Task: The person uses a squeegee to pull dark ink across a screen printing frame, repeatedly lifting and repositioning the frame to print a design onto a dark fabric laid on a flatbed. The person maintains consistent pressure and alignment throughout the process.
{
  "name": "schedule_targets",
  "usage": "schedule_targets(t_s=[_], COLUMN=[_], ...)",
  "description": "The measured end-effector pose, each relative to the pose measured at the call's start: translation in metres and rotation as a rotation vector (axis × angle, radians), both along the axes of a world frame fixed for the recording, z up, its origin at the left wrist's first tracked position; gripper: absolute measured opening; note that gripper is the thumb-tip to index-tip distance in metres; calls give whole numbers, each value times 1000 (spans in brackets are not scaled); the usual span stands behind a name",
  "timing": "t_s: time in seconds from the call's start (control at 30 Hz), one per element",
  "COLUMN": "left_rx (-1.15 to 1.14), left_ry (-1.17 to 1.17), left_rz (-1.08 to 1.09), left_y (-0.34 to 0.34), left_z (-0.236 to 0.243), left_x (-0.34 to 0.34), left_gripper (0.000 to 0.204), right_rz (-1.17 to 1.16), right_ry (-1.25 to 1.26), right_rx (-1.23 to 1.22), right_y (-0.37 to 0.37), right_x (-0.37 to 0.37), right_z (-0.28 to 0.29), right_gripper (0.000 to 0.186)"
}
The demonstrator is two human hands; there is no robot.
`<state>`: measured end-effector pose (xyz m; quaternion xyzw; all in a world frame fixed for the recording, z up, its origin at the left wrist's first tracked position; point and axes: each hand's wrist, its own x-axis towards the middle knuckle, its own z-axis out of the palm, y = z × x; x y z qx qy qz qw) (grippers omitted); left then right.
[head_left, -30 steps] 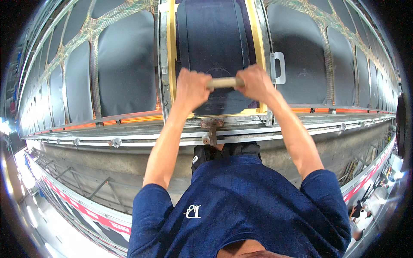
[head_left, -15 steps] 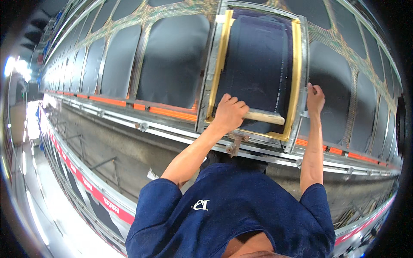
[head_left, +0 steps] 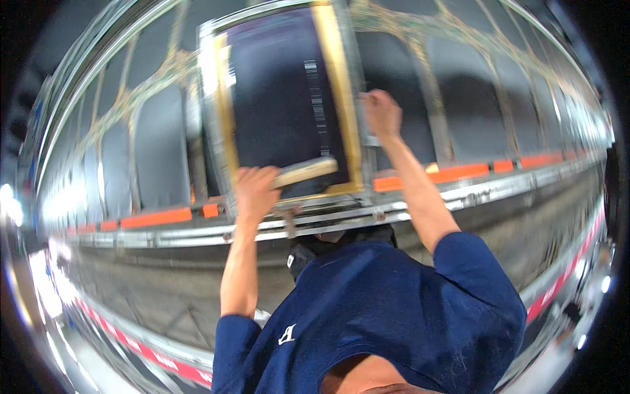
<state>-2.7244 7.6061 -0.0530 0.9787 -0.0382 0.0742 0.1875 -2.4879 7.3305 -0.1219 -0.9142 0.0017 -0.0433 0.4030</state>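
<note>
A screen-printing frame (head_left: 359, 141) with metal sides and yellow inner borders lies on the long table, its mesh (head_left: 275, 98) dark blue-black. My left hand (head_left: 256, 190) is closed around the left end of a pale wooden squeegee (head_left: 305, 172), at the near end of the mesh. The squeegee lies crosswise, its right end a little farther off. At the frame's right side my right hand (head_left: 384, 118) has its fingers curled in at the metal edge, smeared by motion. Below the frame's near edge, a rusty metal clamp (head_left: 289, 220) shows beside the rail.
Rows of black panels (head_left: 459, 92) cover the table on both sides, with patterned strips between them. Orange strips (head_left: 433, 176) and a metal rail (head_left: 453, 200) run along the near edge. Behind me stands another table with a red band (head_left: 157, 358).
The view has turned, and the frame with both hands now appears farther left in it. The squeegee stays at the near end of the mesh, in my left hand.
</note>
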Motion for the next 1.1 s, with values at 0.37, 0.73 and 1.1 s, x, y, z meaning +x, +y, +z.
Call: schedule_targets(t_s=[0.37, 0.73, 1.1], left_rx=[88, 102, 78], left_ry=[-93, -103, -144], left_rz=[-98, -38, -114], left_y=[90, 139, 252], left_z=[-24, -36, -45], left_x=[-99, 5, 316], left_gripper=[44, 46, 19], right_rz=[-26, -48, 546], right_ry=[-58, 165, -160], right_rx=[144, -177, -184], right_y=[108, 121, 171], right_x=[-39, -36, 111], right_z=[-19, -10, 57], right_gripper=[27, 30, 55])
